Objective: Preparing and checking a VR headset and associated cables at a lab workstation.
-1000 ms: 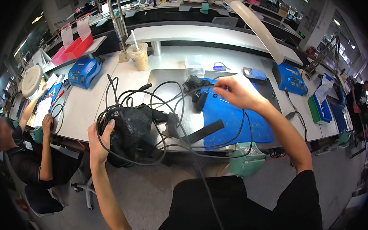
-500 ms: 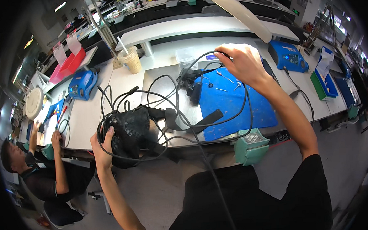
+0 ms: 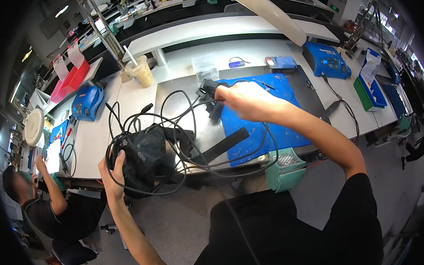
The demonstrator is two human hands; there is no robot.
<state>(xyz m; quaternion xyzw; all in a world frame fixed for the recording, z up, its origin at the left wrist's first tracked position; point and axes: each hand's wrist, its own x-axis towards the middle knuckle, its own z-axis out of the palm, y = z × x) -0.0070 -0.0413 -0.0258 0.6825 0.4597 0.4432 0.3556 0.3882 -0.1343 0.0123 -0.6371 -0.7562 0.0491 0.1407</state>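
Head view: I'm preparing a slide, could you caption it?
Left hand holding looped black cable against mesh bag, right hand over blue mat.

Black mesh fabric bag (image 3: 146,150): bulging, creased, at the front edge of the desk (image 3: 88,144), left side gripped by the left hand (image 3: 112,173). Thin black cable (image 3: 177,91): loose overlapping loops, over and right of bag. Black plastic fitting (image 3: 210,86): at right hand (image 3: 241,102), partly hidden.
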